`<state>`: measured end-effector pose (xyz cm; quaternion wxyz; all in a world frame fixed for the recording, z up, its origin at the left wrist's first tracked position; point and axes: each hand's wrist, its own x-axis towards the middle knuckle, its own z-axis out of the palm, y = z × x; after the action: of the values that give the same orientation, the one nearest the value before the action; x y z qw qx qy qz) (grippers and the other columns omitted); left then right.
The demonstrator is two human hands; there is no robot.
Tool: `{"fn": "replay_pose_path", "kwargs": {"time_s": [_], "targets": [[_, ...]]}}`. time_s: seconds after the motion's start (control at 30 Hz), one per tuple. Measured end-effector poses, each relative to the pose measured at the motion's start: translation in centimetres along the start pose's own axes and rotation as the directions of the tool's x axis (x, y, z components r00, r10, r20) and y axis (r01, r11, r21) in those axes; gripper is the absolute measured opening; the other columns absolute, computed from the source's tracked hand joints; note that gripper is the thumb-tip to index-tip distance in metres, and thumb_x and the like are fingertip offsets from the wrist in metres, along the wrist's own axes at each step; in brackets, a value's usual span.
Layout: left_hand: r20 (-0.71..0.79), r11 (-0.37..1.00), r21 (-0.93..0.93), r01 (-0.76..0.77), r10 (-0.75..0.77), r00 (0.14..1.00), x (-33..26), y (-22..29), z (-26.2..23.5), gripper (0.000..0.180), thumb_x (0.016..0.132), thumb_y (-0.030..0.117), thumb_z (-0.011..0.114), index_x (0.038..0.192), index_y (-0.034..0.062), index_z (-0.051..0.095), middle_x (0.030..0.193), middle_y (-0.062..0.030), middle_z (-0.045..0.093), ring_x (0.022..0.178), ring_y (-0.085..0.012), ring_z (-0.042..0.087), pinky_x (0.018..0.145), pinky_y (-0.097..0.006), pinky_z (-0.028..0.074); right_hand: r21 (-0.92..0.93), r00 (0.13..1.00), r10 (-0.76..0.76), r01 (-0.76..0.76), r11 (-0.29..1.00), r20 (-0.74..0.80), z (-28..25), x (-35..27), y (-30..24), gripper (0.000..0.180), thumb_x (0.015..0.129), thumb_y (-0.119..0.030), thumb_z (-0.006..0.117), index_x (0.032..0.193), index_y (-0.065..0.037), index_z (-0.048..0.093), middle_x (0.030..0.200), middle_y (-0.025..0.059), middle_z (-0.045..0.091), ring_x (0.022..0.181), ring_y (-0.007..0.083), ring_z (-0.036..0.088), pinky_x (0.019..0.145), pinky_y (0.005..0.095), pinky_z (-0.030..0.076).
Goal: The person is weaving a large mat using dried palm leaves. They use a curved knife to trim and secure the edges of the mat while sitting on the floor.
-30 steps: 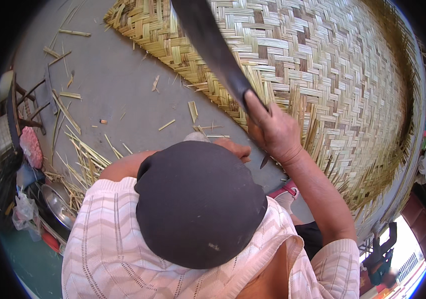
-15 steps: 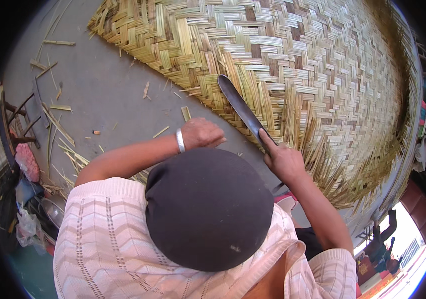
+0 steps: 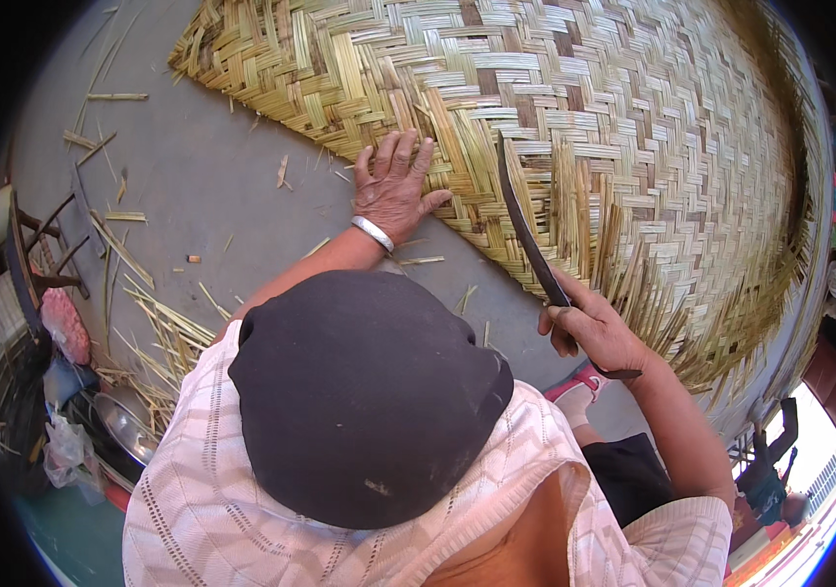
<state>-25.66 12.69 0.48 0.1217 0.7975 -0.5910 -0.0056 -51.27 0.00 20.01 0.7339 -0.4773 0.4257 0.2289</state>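
Observation:
A large woven mat [image 3: 584, 108] of pale and brown split strips spreads across the floor ahead. Loose strip ends stick out along its near right part. My left hand [image 3: 394, 186], with a silver bracelet at the wrist, lies flat on the mat's near left edge, fingers spread. In my right hand [image 3: 596, 328] is a long, narrow, dark metal blade [image 3: 523, 220], slightly curved. The fingers wrap its lower part, and its end shows beyond the heel of the hand. The blade's far tip points away over the woven strips; whether it touches them I cannot tell.
Cut strips [image 3: 168, 328] and scraps litter the grey floor [image 3: 251, 205] on the left. Beyond them stand a wooden chair [image 3: 31, 254], a pink bag [image 3: 66, 326] and a metal bowl [image 3: 126, 423]. A dark cap [image 3: 369, 401] hides the lower middle. A pink shoe [image 3: 576, 384] rests below the right hand.
My left hand has moved forward from above the floor onto the mat's edge and opened out flat. My right hand has shifted slightly right and down, turning the blade onto its edge.

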Motion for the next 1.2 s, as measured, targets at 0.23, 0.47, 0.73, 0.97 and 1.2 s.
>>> {"fn": "replay_pose_path", "kwargs": {"time_s": [0.23, 0.47, 0.73, 0.97, 1.2], "targets": [[-0.006, 0.991, 0.014, -0.135, 0.135, 0.991, 0.1, -0.6, 0.8, 0.070, 0.086, 0.056, 0.057, 0.135, 0.0071, 0.052, 0.142, -0.0043, 0.045, 0.135, -0.0207, 0.035, 0.110, -0.044, 0.022, 0.030, 0.996, 0.024, -0.021, 0.999, -0.087, -1.5, -0.4, 1.0, 0.063, 0.094, -0.011, 0.044, 0.154, -0.010, 0.025, 0.082, 0.0053, 0.061, 0.057, 0.0090, 0.053, 0.051, 0.0222, 0.041], [-0.027, 0.977, 0.021, -0.214, 0.215, 0.976, -0.2, -1.3, 0.8, 0.067, 0.083, 0.049, 0.063, 0.136, 0.0085, 0.052, 0.140, -0.0032, 0.047, 0.136, -0.0195, 0.037, 0.112, -0.044, 0.022, -0.138, 0.981, 0.005, -0.033, 0.990, -0.192, -3.1, -4.2, 1.6, 0.068, 0.086, -0.011, 0.050, 0.151, -0.010, 0.032, 0.081, 0.0061, 0.060, 0.063, 0.0118, 0.054, 0.061, 0.0260, 0.046], [0.087, 0.923, 0.105, -0.371, 0.363, 0.928, 0.3, -3.1, 0.1, 0.071, 0.084, 0.046, 0.065, 0.144, 0.0120, 0.045, 0.154, -0.0042, 0.036, 0.144, -0.0223, 0.028, 0.118, -0.048, 0.014, -0.482, 0.667, -0.281, -0.133, 0.866, -0.690, -9.9, -15.6, 7.5, 0.072, 0.083, -0.009, 0.051, 0.152, -0.014, 0.030, 0.076, 0.0099, 0.055, 0.069, 0.0178, 0.050, 0.070, 0.0319, 0.045], [0.214, 0.784, 0.056, -0.618, 0.595, 0.775, 4.7, -4.0, -3.3, 0.058, 0.079, 0.032, 0.073, 0.130, 0.0097, 0.056, 0.156, -0.0068, 0.032, 0.146, -0.0266, 0.024, 0.118, -0.048, 0.016, -0.197, -0.019, -0.221, -0.389, 0.900, -0.975, -12.7, -24.8, 23.5, 0.064, 0.087, -0.019, 0.051, 0.149, -0.013, 0.034, 0.087, 0.0223, 0.064, 0.079, 0.0353, 0.063, 0.074, 0.0413, 0.048], [0.237, 0.591, 0.038, -0.806, 0.778, 0.581, 15.1, 3.5, -7.9, 0.042, 0.079, 0.025, 0.072, 0.115, 0.0047, 0.061, 0.152, -0.0107, 0.038, 0.145, -0.0275, 0.028, 0.117, -0.047, 0.021, 0.309, -0.258, 0.263, -0.157, 0.938, -0.930, -8.9, -21.5, 37.6, 0.067, 0.089, -0.028, 0.045, 0.152, -0.013, 0.026, 0.106, 0.0304, 0.063, 0.094, 0.0477, 0.060, 0.084, 0.0526, 0.045]]}}
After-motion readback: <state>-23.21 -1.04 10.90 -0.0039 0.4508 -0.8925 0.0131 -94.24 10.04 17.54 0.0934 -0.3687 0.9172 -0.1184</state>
